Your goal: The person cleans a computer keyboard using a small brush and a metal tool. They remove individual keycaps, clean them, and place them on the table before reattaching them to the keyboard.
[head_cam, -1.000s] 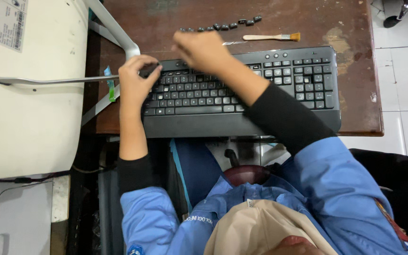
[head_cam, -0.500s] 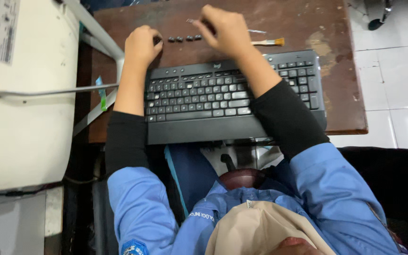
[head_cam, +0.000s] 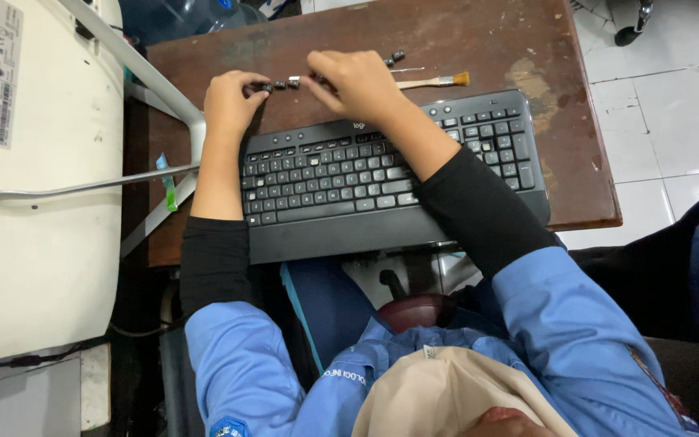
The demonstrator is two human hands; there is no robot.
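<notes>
Keycaps: I see a short row of loose keycaps (head_cam: 283, 83) on the brown table (head_cam: 479, 40), just behind the black keyboard (head_cam: 382, 174)
Left hand (head_cam: 232, 101): fingertips pinched on the row's near end
Right hand (head_cam: 357, 81): curled over the row's other end; grip hidden, I cannot tell
Brush (head_cam: 430, 81): behind the keyboard, beside two more stray caps (head_cam: 394, 58)

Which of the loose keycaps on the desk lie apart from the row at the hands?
The two keycaps just right of the right hand, beside the brush handle.
</notes>
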